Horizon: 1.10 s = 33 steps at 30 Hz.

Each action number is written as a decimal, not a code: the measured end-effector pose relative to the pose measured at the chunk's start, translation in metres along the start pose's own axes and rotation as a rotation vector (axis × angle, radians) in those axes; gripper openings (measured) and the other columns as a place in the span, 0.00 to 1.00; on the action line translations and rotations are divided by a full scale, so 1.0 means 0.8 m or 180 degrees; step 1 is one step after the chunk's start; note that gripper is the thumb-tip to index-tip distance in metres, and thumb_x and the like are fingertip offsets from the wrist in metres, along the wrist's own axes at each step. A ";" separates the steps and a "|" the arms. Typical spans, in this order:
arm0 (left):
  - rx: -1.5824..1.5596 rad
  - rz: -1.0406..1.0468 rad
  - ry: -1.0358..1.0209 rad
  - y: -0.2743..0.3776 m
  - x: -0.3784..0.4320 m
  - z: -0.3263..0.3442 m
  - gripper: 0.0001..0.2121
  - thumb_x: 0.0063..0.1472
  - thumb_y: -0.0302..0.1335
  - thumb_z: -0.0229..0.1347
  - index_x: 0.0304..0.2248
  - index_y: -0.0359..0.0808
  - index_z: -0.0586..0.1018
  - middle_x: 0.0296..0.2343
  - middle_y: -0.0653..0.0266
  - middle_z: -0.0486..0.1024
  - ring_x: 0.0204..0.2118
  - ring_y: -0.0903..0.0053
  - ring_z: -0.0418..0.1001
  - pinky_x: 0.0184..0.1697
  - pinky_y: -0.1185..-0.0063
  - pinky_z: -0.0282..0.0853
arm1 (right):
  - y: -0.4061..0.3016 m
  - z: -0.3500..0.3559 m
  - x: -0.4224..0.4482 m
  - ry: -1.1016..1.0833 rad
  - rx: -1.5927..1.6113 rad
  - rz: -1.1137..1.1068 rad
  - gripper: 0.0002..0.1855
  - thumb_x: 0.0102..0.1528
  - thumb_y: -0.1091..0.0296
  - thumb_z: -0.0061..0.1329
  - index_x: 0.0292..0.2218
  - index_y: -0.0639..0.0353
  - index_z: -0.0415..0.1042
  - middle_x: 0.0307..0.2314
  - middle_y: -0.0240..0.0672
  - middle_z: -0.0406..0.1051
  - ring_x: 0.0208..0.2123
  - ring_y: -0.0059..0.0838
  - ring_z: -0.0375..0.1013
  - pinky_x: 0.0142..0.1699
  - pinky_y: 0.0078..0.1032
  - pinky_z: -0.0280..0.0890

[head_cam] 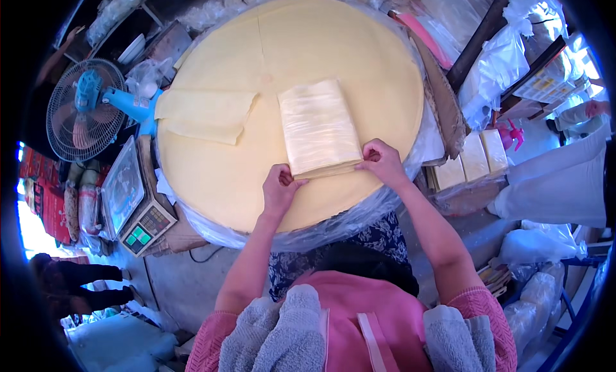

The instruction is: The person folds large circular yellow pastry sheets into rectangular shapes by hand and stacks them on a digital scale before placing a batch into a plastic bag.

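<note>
A rectangular packet of thin, pale yellow folded sheets [320, 126] with a glossy top lies on a large round, pale yellow sheet surface [370, 59]. My left hand [280, 189] pinches the packet's near left corner between thumb and fingers. At its near right corner, my right hand [385, 164] does the same. Several thin layers show along the near edge between my hands. Left of the packet lies a loose, uneven-edged piece of the yellow sheet [207, 114], apart from both hands.
Clear plastic film [332, 232] hangs around the round surface's rim. To the left stand a blue fan [86, 107] and a digital scale [147, 227]. Wrapped yellow packets [469, 162] sit at right beside torn cardboard [440, 97]. Other people [82, 285] are nearby.
</note>
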<state>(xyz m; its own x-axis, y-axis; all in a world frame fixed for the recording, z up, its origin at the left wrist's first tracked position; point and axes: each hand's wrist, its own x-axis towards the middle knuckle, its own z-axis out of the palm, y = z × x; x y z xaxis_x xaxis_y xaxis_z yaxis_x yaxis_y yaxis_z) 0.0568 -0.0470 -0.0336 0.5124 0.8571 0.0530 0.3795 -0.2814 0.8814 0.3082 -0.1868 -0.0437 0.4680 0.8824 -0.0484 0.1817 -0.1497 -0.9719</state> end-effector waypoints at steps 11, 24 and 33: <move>-0.0047 0.0116 0.0384 -0.014 -0.003 0.007 0.13 0.45 0.26 0.68 0.24 0.33 0.72 0.18 0.69 0.71 0.20 0.86 0.68 0.25 0.85 0.67 | -0.019 0.009 -0.001 0.0316 0.0000 -0.0255 0.16 0.42 0.76 0.62 0.30 0.60 0.67 0.23 0.24 0.66 0.25 0.13 0.64 0.32 0.13 0.64; 0.0231 0.0425 0.0516 -0.012 -0.003 0.010 0.13 0.44 0.25 0.68 0.22 0.33 0.73 0.17 0.67 0.72 0.18 0.85 0.67 0.23 0.85 0.67 | -0.020 0.009 0.011 0.0155 0.0577 0.0088 0.10 0.47 0.76 0.58 0.29 0.61 0.67 0.24 0.26 0.65 0.23 0.13 0.65 0.26 0.13 0.65; -0.0132 0.0244 0.0372 0.016 -0.007 -0.010 0.12 0.48 0.25 0.66 0.21 0.33 0.73 0.15 0.70 0.70 0.17 0.89 0.66 0.21 0.87 0.66 | -0.045 -0.003 0.000 0.0072 0.0217 -0.0177 0.09 0.50 0.74 0.55 0.25 0.60 0.66 0.19 0.25 0.66 0.22 0.13 0.66 0.25 0.14 0.63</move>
<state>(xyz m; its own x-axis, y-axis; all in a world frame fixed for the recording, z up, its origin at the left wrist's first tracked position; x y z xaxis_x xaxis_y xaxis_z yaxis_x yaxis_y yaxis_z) 0.0526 -0.0521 -0.0187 0.4444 0.8789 0.1731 0.3094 -0.3319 0.8911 0.3037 -0.1826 -0.0082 0.4783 0.8781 0.0104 0.1491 -0.0695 -0.9864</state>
